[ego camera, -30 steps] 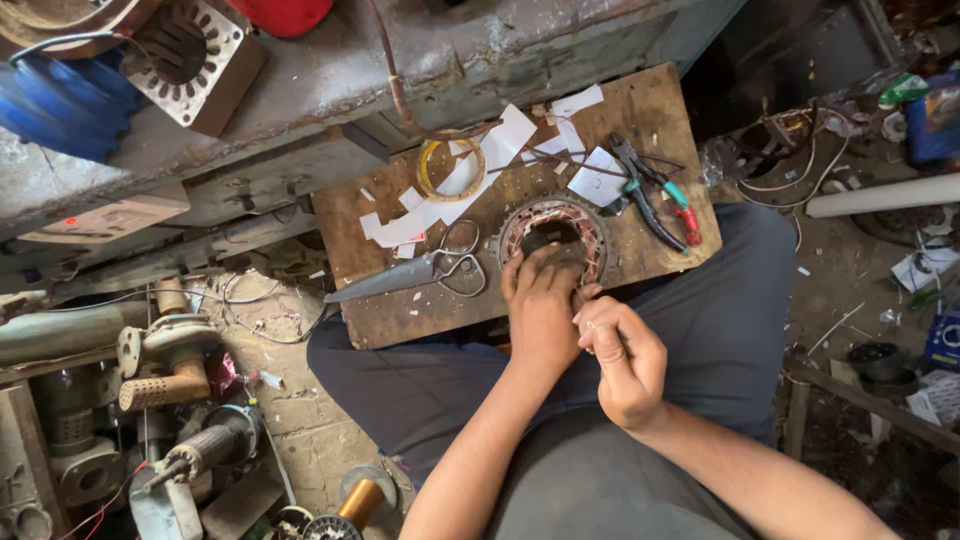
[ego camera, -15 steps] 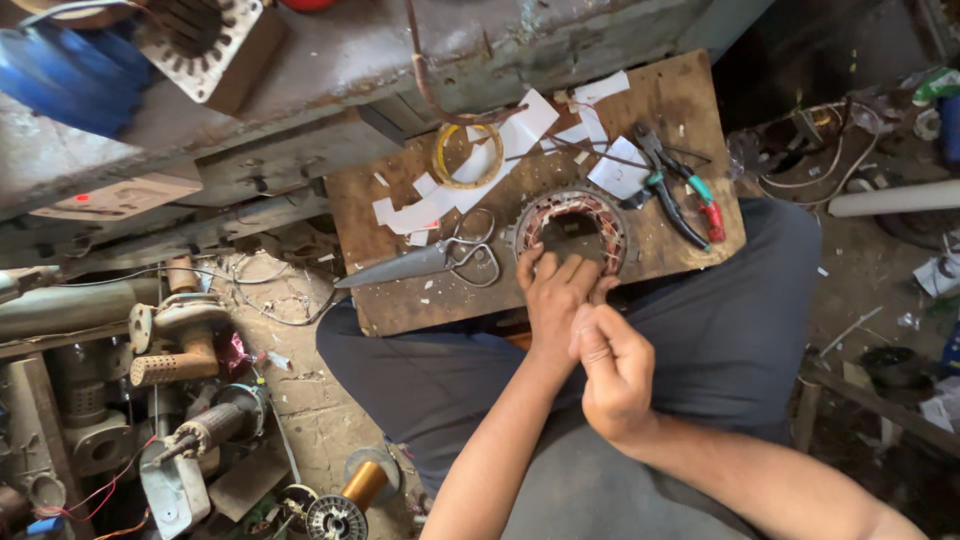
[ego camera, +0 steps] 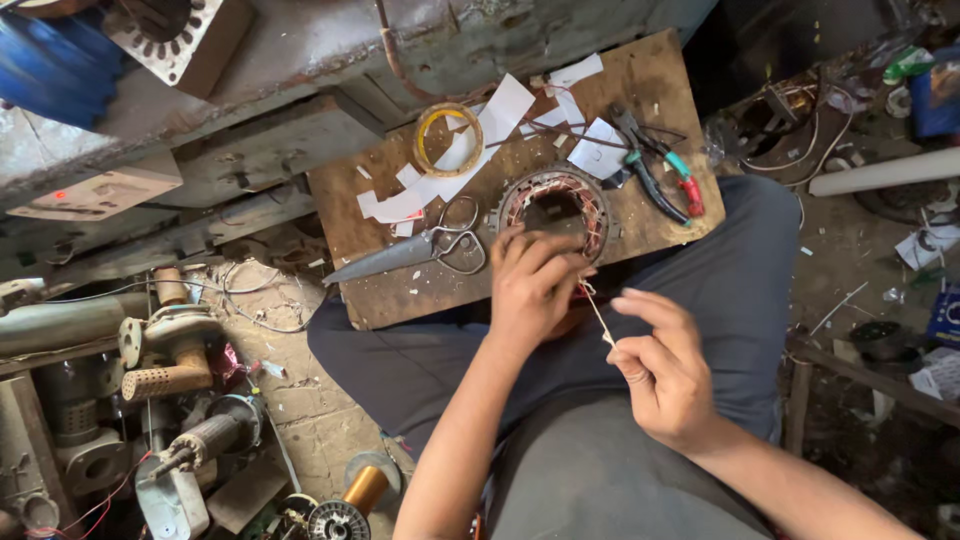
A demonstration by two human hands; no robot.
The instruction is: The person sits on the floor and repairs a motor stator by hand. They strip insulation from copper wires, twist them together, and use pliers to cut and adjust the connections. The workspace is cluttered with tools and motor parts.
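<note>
A round motor stator [ego camera: 558,205] with copper windings lies on a wooden board [ego camera: 400,290] across my lap. My left hand [ego camera: 532,280] rests on the stator's near rim, fingers curled against it. My right hand [ego camera: 668,368] is nearer my body and pinches a thin pale strip [ego camera: 596,312] that runs up toward the left hand's fingertips. Scissors [ego camera: 420,250] lie on the board just left of the stator. Pliers [ego camera: 660,170] with green and red grips lie at its right.
White paper scraps [ego camera: 500,115] and a yellow tape ring [ego camera: 448,138] lie on the board's far side. A cluttered workbench [ego camera: 250,60] stands beyond. Motor parts [ego camera: 170,350] and a copper wire spool [ego camera: 365,488] cover the floor at left. A white pipe [ego camera: 885,172] lies at right.
My right hand has drawn back from the left hand toward my body, and the thin strip now shows stretched between them. The left hand stays on the stator.
</note>
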